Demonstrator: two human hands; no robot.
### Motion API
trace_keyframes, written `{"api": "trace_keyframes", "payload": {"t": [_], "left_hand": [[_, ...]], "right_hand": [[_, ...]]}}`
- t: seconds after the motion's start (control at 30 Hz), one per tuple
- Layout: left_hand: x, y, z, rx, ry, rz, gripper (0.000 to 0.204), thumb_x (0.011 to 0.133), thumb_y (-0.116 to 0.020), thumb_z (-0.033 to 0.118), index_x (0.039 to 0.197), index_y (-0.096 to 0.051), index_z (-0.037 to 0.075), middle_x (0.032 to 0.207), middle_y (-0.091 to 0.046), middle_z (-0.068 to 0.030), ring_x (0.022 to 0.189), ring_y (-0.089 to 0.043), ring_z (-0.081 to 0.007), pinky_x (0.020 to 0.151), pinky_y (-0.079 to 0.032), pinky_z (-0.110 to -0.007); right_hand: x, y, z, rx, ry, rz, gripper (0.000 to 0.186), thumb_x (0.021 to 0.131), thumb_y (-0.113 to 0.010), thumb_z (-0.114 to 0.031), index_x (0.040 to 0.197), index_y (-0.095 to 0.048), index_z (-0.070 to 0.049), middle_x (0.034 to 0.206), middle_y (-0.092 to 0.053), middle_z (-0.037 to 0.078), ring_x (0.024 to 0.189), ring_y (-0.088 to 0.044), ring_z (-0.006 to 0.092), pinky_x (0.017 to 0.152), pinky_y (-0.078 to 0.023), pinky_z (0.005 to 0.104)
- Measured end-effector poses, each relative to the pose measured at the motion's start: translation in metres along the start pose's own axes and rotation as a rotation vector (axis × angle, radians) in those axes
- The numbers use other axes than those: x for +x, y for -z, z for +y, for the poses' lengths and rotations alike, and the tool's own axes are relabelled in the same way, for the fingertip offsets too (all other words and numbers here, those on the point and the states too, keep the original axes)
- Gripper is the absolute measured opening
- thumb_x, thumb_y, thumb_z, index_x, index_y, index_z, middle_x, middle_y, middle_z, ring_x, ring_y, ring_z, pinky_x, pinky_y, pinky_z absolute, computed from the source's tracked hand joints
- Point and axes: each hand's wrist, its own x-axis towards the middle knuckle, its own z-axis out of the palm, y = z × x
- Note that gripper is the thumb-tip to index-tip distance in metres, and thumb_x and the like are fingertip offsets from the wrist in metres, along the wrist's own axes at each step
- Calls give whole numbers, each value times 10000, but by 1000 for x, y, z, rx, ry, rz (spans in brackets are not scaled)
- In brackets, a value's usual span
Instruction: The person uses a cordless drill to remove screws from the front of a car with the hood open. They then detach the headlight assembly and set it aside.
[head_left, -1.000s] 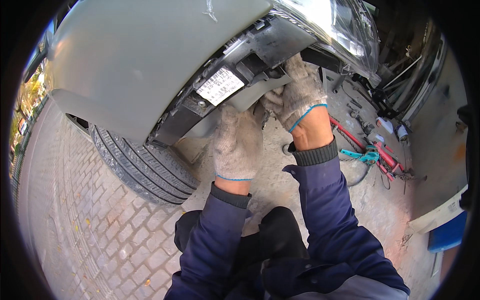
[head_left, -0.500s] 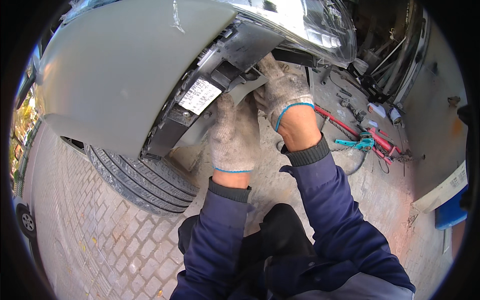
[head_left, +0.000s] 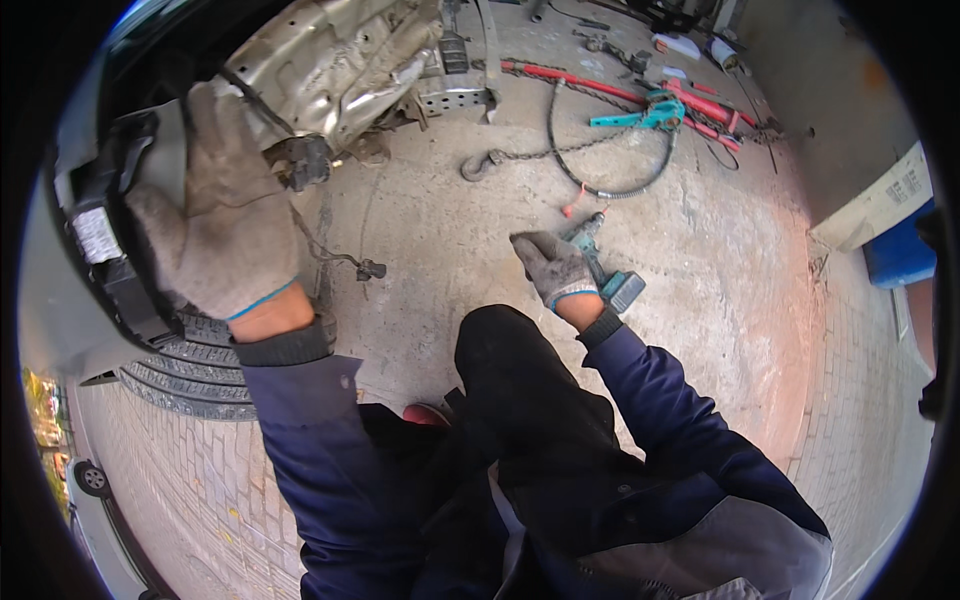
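Observation:
My left hand, in a dirty knitted glove, lies at the edge of a grey car body panel, thumb and stretched fingers apart. It is beside a black plastic bracket with a white label, and a grey flap shows between thumb and fingers. Lower and to the right, my gloved right hand has its fingers curled together; what they hold, if anything, is hidden. Just beyond it a teal cordless drill is partly covered by the hand, and I cannot tell whether they touch.
Below the panel is a tyre. Bare metal bodywork stands at upper left, with a loose cable connector below. A red bar tool, a teal chain hoist and a hook lie on the concrete. A wall bounds the right.
My view has swung right and down. The right hand has left the panel's underside and moved to the drill on the floor. The left hand stays at the panel, its fingers now spread.

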Motion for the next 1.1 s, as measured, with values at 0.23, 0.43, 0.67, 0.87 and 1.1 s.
{"api": "trace_keyframes", "payload": {"t": [0.23,0.43,0.67,0.87,1.1], "left_hand": [[6,5,14,-299,384,-416,897,1093,-453,612,1666,-226,-40,1723,-343,-231,1580,-367,-392,1334,-309,-517],[6,-4,8,-337,473,-470,893,1099,-441,605,1664,-226,-53,1722,-353,-222,1571,-383,-393,1326,-323,-511],[19,12,24,-283,363,-371,894,1099,-442,603,1660,-236,-62,1707,-382,-222,1556,-402,-413,1317,-340,-508],[12,20,21,-291,386,-421,944,1088,-433,659,1676,-216,-46,1701,-396,-219,1555,-406,-417,1314,-336,-506],[30,17,30,-199,459,-450,811,1088,-468,566,1630,-331,-22,1587,-500,-190,1457,-502,-297,1211,-452,-405]], "right_hand": [[-273,34,269,-478,-610,-176,263,989,-671,-365,1084,-782,-146,1051,-793,181,1020,-758,398,904,-602,503],[-359,11,305,-532,-778,-499,348,986,-653,-401,1169,-748,-120,1228,-764,181,1188,-714,391,991,-571,504],[-342,4,323,-484,-733,-741,399,998,-638,-423,1222,-729,-105,1270,-756,183,1216,-705,383,1028,-557,469],[-367,-2,425,-483,-691,-737,420,997,-629,-448,1265,-725,-140,1280,-759,147,1225,-709,342,1029,-561,439],[-364,20,399,-725,-798,-673,457,1039,-541,-456,1369,-639,-156,1382,-685,129,1307,-620,351,1107,-467,454]]}}
